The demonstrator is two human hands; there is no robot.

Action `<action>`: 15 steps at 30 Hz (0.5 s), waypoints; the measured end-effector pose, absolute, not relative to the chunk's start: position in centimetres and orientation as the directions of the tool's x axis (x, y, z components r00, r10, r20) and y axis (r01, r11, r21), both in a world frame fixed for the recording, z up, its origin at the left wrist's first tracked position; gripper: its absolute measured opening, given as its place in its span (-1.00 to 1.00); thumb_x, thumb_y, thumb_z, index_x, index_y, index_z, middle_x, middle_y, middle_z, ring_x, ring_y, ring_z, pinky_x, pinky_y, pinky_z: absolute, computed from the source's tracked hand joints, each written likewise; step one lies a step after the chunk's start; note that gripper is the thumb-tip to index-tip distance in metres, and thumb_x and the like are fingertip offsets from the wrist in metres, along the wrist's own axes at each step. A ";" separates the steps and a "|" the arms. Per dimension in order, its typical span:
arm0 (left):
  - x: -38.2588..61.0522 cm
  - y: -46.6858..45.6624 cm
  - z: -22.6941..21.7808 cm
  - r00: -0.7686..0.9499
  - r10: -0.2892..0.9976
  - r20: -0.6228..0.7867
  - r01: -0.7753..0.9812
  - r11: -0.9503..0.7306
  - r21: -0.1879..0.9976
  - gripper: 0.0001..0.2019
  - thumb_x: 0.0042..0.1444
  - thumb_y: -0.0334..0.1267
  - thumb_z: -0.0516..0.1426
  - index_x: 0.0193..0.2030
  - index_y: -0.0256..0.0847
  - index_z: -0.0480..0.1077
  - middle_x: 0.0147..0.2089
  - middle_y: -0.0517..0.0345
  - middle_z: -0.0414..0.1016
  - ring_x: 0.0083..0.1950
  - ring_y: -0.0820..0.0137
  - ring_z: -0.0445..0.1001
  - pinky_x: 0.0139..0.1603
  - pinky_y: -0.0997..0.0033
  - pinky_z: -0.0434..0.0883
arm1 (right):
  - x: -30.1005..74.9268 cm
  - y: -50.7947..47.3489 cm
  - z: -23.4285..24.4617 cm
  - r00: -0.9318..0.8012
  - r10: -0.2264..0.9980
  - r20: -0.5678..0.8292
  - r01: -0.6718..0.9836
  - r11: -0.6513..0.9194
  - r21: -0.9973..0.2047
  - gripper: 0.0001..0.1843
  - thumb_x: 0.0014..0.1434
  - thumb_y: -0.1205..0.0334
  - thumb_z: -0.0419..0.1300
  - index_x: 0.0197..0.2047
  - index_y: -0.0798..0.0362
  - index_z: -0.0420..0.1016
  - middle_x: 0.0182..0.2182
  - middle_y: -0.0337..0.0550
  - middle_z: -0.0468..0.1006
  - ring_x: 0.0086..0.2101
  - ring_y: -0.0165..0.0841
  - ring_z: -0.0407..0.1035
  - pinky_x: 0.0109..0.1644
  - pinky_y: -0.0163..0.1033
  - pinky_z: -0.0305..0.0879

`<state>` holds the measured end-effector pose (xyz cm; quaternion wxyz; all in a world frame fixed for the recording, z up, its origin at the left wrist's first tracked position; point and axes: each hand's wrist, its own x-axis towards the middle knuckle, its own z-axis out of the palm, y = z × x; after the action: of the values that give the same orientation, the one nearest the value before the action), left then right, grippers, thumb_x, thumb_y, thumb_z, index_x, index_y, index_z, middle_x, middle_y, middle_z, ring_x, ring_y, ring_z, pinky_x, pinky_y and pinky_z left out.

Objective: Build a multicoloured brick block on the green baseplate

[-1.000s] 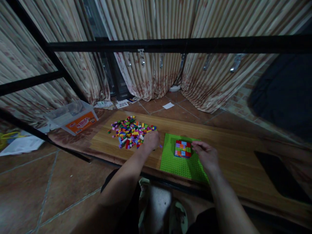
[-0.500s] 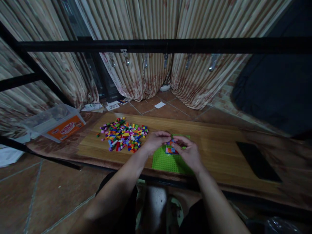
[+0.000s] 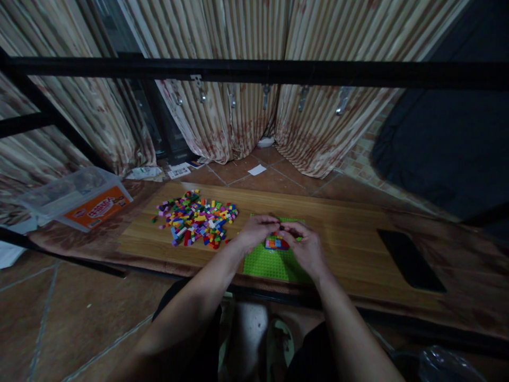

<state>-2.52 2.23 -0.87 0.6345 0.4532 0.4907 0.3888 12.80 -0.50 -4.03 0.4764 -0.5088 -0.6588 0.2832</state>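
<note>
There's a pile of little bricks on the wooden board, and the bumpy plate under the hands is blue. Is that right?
The colour is wrong: the head view shows the bumpy plate is green. The pile of bricks is indeed on the wooden board.

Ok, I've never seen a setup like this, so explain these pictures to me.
There is no machine: you see a person's bare left hand and right hand. One camera, worn on their head, looks forward and down. On the wooden board lie a heap of loose toy bricks and a green studded baseplate. On the baseplate sits a multicoloured brick block, partly hidden where the hands come together. Anything pinched there is too small to identify. The clear plastic box at far left has an orange label.
</note>
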 end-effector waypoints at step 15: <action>-12.2 4.1 -1.7 0.256 0.958 -0.130 0.715 -0.097 0.692 -0.86 -0.13 -0.34 0.17 -0.40 -0.27 0.54 -0.41 0.15 0.58 -0.36 0.39 0.50 -0.34 0.50 0.38 | 13.1 0.0 -4.9 0.111 0.972 0.207 0.258 0.173 -0.951 -0.67 0.00 0.00 0.27 -0.25 0.06 0.56 -0.36 -0.13 0.58 -0.38 -0.35 0.42 -0.25 -0.22 0.37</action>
<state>-12.19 4.14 -1.68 0.3349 0.7182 0.5825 0.1810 13.09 0.03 -4.86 0.5132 -0.5407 -0.5685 0.3480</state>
